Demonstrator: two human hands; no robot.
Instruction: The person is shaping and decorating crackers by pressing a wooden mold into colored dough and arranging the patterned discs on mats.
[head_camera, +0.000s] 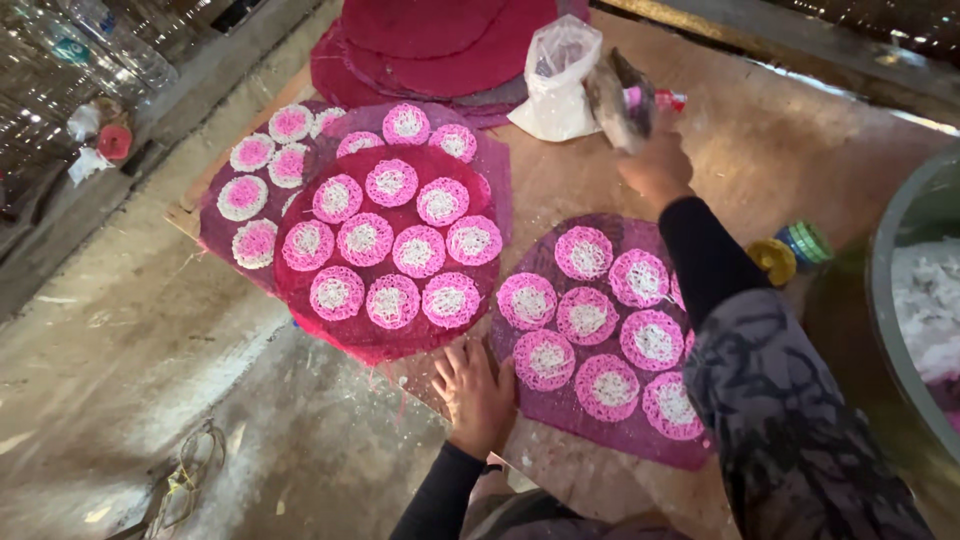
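My left hand (478, 388) rests flat on the wooden board, fingers spread, between a red round mat (385, 340) and a purple round mat (600, 420). Both mats carry several pink-and-white noodle nests, such as one nest (419, 250) on the red mat and another (586, 316) on the purple mat. My right hand (655, 165) is raised over the far side of the board and grips a blurred metal press (618, 98). A dark sleeve covers that arm.
A third purple mat (222, 232) with nests lies at the left under the red one. Stacked red mats (440, 45) and a white plastic bag (558, 80) sit at the back. A grey tub (890, 300) stands right, small yellow and green lids (790, 255) beside it.
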